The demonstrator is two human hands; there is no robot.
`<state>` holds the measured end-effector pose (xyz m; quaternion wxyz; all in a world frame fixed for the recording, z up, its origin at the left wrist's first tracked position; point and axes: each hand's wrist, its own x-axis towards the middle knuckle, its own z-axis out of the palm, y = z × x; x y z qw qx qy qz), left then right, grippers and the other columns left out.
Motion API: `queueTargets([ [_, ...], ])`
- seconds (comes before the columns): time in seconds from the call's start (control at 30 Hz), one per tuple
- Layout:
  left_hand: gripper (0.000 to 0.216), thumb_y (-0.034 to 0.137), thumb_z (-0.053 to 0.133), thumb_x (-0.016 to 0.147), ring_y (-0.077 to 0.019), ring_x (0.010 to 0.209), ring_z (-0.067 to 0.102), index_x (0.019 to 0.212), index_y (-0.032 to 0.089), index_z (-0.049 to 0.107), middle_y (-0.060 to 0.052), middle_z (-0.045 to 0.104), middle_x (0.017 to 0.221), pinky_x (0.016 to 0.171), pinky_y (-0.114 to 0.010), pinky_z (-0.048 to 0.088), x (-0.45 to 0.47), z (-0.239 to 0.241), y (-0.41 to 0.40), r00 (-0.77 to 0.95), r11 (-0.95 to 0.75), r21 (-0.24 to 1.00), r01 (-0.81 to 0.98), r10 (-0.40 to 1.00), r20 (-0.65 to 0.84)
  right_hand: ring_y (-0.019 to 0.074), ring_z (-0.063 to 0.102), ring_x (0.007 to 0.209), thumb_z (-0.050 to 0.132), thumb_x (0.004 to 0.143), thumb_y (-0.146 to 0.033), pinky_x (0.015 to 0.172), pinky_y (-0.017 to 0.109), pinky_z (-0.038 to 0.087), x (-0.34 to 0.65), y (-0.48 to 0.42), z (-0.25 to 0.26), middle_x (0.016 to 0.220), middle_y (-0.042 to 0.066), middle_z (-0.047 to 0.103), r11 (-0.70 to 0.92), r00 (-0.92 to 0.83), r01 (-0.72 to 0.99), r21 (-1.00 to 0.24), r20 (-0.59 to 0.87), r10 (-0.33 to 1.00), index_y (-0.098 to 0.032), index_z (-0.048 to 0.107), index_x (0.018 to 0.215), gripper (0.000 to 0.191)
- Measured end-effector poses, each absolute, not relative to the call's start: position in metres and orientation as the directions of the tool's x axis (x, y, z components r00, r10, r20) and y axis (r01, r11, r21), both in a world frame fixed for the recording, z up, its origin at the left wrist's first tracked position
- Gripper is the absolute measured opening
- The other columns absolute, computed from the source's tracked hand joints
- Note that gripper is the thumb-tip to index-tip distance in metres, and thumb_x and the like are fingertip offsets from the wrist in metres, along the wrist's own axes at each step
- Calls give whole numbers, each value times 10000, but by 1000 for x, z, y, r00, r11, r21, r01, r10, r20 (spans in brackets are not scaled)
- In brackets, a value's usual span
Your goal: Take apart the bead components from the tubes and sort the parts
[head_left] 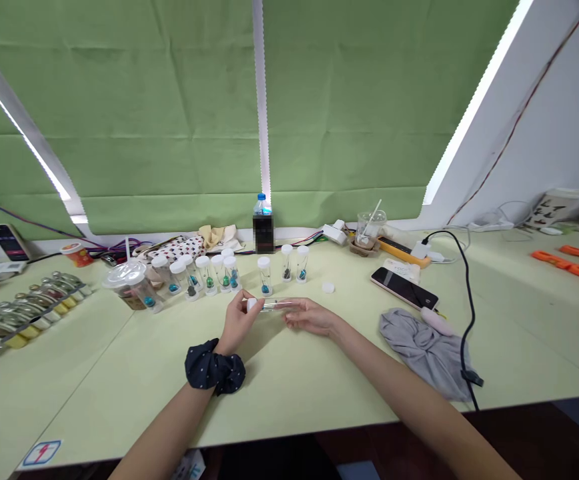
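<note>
A clear tube (277, 305) with a white cap lies sideways between my hands, just above the table. My left hand (239, 318), with a dark dotted scrunchie on its wrist, is closed on the capped end. At the other end the fingers of my right hand (312, 316) are closed round the clear body. Something small and dark shows inside the tube, too small to name. Beyond my hands stand several upright capped tubes (265, 277) with blue, green or dark bits inside. A loose white cap (328, 287) lies to the right of my right hand.
At left are a lidded plastic cup (125, 275) and a rack of jars (24, 310). A water bottle (263, 227) stands at the back. To the right lie a phone (404, 288), a grey cloth (427, 350), a black cable (469, 300) and an iced-drink cup (369, 230).
</note>
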<state>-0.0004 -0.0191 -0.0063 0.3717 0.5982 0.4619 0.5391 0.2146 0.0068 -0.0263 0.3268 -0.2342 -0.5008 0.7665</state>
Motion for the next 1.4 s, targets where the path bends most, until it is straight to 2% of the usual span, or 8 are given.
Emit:
queueTargets([
  [0.23,303,409,635,747,-55,397,330,709,197,422,92,389,475,399,-179,242,1,-2,-21,-43,-296,946,135,952,304,72,584,695,787,629,-170,674,205,473,214,8,-23,975,77,660,-341,-649,-249,-907,-105,753,-120,713,916,300],
  [0.37,319,431,625,743,-56,364,320,698,203,406,103,338,446,383,-188,245,-8,4,-17,-171,-262,962,75,947,271,78,601,677,796,621,-172,687,195,504,224,18,-29,811,62,661,-359,-553,-215,-908,-190,812,-86,713,828,239],
  [0.5,317,444,610,740,-55,366,309,705,206,402,100,312,479,383,-197,272,-24,6,-8,-339,-285,957,51,896,285,98,604,633,790,640,-220,654,232,527,237,29,-38,746,71,660,-264,-385,-173,-949,-182,905,-96,671,714,187],
  [0.63,289,436,607,737,-63,392,312,727,208,429,90,321,505,393,-198,269,-32,1,-3,-345,-288,947,140,883,319,115,589,543,774,654,-318,554,260,512,240,33,-42,619,52,635,-181,-322,-121,-976,-134,937,-115,605,667,265],
  [0.73,239,421,564,767,-70,415,314,751,205,463,84,329,518,415,-198,287,-34,-5,0,-336,-294,940,172,880,336,116,566,492,748,652,-355,460,243,460,238,30,-40,602,25,636,-64,-306,-6,-998,-59,950,-138,575,766,300],
  [1.0,114,309,463,765,-125,565,480,778,197,480,30,484,610,546,-235,394,-50,-17,15,-64,-296,919,262,945,322,148,597,647,662,665,-249,618,259,444,240,27,-33,670,-1,677,271,-323,337,-902,160,933,-175,603,847,205],
  [1.23,111,249,515,677,-143,663,496,770,191,505,13,515,712,600,-247,393,-61,-18,21,119,-293,878,378,956,268,153,598,688,642,677,-240,661,278,451,235,28,-34,751,35,673,350,-370,398,-848,201,907,-159,653,811,157],
  [1.4,280,211,544,627,-149,684,490,906,195,566,6,519,776,629,-257,394,-65,-20,20,227,-338,814,473,939,258,170,597,752,717,636,-360,699,292,462,234,30,-23,816,37,660,396,-395,398,-827,235,888,-181,633,888,320],
])
